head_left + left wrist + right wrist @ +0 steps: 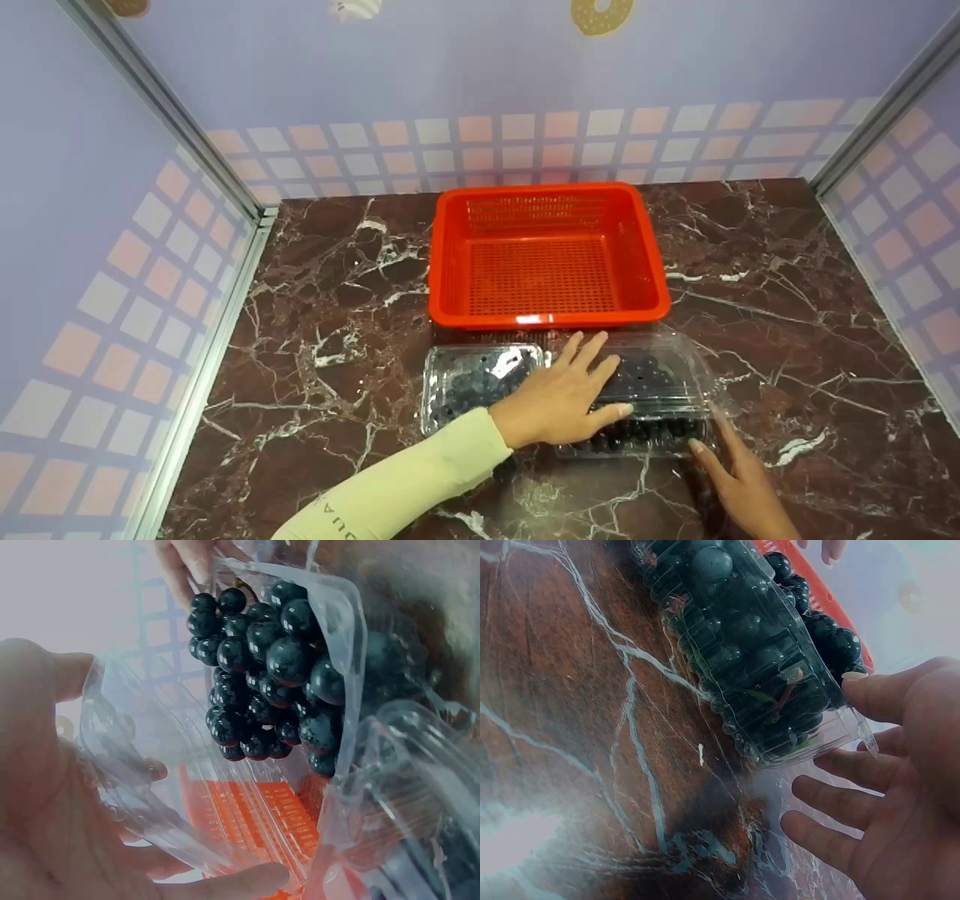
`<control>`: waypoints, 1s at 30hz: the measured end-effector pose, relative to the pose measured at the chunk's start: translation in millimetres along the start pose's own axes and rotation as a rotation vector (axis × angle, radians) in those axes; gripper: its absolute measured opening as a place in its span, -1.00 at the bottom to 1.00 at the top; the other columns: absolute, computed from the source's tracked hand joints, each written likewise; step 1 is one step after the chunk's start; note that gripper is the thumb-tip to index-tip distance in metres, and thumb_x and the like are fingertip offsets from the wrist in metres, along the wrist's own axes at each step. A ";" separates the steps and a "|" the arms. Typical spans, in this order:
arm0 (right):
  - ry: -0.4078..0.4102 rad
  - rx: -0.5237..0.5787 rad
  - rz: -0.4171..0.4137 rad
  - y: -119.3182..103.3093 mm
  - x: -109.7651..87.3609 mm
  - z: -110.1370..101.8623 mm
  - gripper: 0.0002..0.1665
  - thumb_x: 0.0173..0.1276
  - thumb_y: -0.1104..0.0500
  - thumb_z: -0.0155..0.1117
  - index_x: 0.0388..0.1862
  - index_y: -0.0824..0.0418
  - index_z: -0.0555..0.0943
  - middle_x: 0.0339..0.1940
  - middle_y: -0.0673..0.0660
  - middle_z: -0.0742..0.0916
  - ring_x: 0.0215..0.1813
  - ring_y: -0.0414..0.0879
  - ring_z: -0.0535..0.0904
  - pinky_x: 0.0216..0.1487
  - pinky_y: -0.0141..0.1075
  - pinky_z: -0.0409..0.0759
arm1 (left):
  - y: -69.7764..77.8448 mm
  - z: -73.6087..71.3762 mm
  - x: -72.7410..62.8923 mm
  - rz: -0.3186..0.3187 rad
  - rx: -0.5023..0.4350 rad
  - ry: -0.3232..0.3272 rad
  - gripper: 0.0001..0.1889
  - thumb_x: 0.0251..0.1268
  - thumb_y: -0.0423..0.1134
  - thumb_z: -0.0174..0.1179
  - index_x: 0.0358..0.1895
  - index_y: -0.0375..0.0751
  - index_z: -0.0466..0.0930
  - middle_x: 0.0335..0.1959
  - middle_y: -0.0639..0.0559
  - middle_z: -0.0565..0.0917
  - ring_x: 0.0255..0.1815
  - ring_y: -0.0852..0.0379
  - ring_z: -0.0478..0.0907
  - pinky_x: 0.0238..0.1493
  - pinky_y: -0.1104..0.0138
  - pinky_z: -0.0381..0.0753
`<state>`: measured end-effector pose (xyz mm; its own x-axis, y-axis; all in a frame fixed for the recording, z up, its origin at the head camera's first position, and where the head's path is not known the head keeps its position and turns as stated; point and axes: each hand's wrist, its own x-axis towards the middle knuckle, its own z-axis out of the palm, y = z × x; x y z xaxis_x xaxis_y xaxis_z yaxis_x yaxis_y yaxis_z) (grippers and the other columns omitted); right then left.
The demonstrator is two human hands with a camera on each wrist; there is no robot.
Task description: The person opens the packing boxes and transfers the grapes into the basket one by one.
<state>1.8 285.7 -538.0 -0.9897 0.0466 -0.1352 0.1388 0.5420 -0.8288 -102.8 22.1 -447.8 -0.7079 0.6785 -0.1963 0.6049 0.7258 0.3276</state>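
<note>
Two clear plastic boxes of dark grapes stand side by side in the head view. Over the right-hand grape box [637,442] its clear lid [142,757] is tilted partly up, with the grapes [262,667] showing beneath. My left hand [562,394] lies across this lid, fingers extended and spread, thumb pointing right. At the box's right end, my right hand [739,476] holds the corner, its thumb [877,694] against the rim and fingers along the end wall. The left-hand grape box [469,382] is covered and partly hidden by my left forearm.
Just behind the boxes stands a red slatted plastic basket [551,319] with nothing visible inside. The dark marbled tabletop [322,375] is bounded by patterned panels [375,97] at the back and both sides.
</note>
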 end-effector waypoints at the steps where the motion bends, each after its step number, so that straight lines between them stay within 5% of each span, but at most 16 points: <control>1: 0.002 0.000 -0.002 0.1 0.0 0.0 -0.17 0.49 0.04 0.07 0.60 0.05 -0.08 0.52 0.50 0.09 0.46 0.55 -0.02 0.31 0.46 0.00 | -0.2 -0.6 0.0 0.002 -0.002 0.005 -0.20 0.34 0.45 -0.45 0.55 0.15 -0.05 0.62 0.08 -0.24 0.61 -0.13 -0.20 0.22 -0.17 0.46; 11: 0.036 -0.011 0.006 0.0 -0.8 1.3 -0.19 0.48 0.06 0.09 0.59 0.09 -0.01 0.48 0.48 0.22 0.45 0.47 0.10 0.33 0.39 0.11 | -2.9 -6.8 -1.7 0.003 -0.020 0.009 -0.10 0.22 0.56 -0.43 0.55 0.18 -0.08 0.61 0.12 -0.18 0.61 -0.11 -0.14 0.24 -0.16 0.46; 22: 0.026 0.006 0.025 0.0 -0.4 1.4 -0.18 0.47 0.04 0.11 0.59 0.05 -0.01 0.51 0.43 0.20 0.47 0.43 0.08 0.37 0.35 0.08 | -8.2 -9.0 -2.2 0.062 0.019 0.049 -0.10 0.22 0.50 -0.18 0.54 0.13 -0.04 0.60 0.06 -0.08 0.59 -0.10 -0.04 0.17 -0.06 0.55; 25: 0.018 -0.012 0.014 0.1 -0.2 1.6 -0.19 0.49 0.02 0.08 0.59 0.05 -0.02 0.51 0.41 0.21 0.47 0.38 0.10 0.54 -0.23 0.11 | -8.7 -9.9 -2.3 0.061 0.010 0.055 -0.12 0.25 0.49 -0.20 0.54 0.12 -0.03 0.60 0.07 -0.08 0.59 -0.11 -0.02 0.19 -0.06 0.53; 28: 0.024 -0.023 -0.013 1.0 -0.5 2.3 -0.21 0.49 0.03 0.07 0.59 0.04 -0.01 0.51 0.39 0.22 0.47 0.32 0.12 0.29 -0.79 0.02 | -8.5 -11.6 -2.8 0.052 -0.001 0.052 -0.14 0.27 0.48 -0.23 0.54 0.13 -0.04 0.60 0.09 -0.09 0.58 -0.11 -0.01 0.20 -0.09 0.52; 30: 0.035 -0.023 -0.031 1.9 -1.3 2.9 -0.22 0.49 0.04 0.07 0.58 0.04 0.00 0.51 0.39 0.23 0.51 0.13 0.11 0.16 -0.89 -0.04 | -8.6 -12.6 -3.3 0.050 -0.005 0.047 -0.15 0.29 0.47 -0.24 0.55 0.12 -0.04 0.60 0.09 -0.09 0.58 -0.10 -0.01 0.20 -0.10 0.51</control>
<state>3.4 284.2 -541.0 -0.9942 0.0583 -0.0903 0.1075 0.5628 -0.8196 -110.2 12.2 -438.3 -0.6931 0.7080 -0.1359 0.6383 0.6903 0.3407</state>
